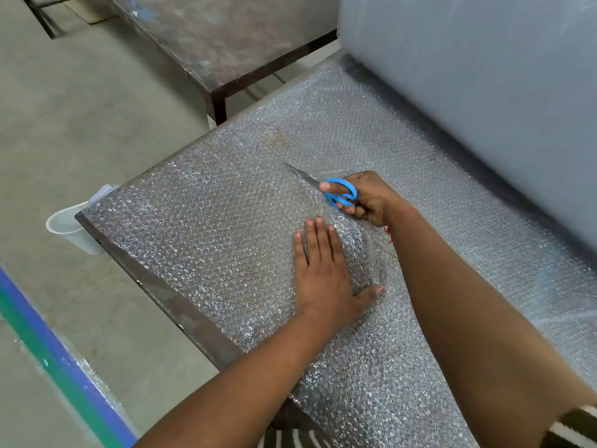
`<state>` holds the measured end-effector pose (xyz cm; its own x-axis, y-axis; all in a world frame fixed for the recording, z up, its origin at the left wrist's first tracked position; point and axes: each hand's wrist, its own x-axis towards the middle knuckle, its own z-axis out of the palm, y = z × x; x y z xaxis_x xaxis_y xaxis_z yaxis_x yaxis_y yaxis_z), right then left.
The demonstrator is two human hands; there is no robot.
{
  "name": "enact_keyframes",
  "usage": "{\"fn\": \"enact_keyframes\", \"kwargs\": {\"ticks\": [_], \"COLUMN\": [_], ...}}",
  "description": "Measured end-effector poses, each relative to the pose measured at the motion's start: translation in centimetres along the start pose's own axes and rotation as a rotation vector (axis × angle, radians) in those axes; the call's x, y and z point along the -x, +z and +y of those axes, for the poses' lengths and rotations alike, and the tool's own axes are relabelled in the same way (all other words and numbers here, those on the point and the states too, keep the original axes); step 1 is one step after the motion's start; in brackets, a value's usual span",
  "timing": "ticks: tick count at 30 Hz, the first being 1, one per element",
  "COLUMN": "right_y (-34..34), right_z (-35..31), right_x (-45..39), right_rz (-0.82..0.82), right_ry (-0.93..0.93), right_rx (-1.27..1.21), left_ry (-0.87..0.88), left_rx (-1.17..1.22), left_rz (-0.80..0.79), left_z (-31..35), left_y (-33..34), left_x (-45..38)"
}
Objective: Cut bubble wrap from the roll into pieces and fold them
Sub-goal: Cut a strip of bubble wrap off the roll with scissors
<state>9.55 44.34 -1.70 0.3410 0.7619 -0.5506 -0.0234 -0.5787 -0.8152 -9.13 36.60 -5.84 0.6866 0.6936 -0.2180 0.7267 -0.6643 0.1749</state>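
A sheet of clear bubble wrap (226, 205) lies spread over the table, running from the big roll (478, 76) at the upper right. My left hand (326, 279) lies flat on the sheet with straight fingers and the thumb spread to the right, pressing it down. Just beyond it, my right hand (371, 202) grips blue-handled scissors (339, 192). Their blades point up and to the left along the sheet and look nearly closed. A wrinkled lifted fold of wrap sits between the two hands.
The table's dark metal edge (155, 286) runs along the left. A white plastic cup (71, 229) hangs at its corner. Another dark table (226, 43) stands behind. The concrete floor (80, 108) at left carries a blue and green stripe (58, 367).
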Motion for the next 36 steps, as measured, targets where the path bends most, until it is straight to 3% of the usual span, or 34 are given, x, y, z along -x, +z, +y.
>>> {"fn": "enact_keyframes", "kwargs": {"ticks": [36], "right_y": [1.4], "right_z": [-1.3], "right_x": [-3.3], "right_rz": [-0.009], "right_ry": [-0.046], "right_rx": [0.031], "left_ry": [0.006], "left_rx": [0.078], "left_rz": [0.009], "left_z": [-0.1], "left_y": [-0.5], "left_x": [0.2]}}
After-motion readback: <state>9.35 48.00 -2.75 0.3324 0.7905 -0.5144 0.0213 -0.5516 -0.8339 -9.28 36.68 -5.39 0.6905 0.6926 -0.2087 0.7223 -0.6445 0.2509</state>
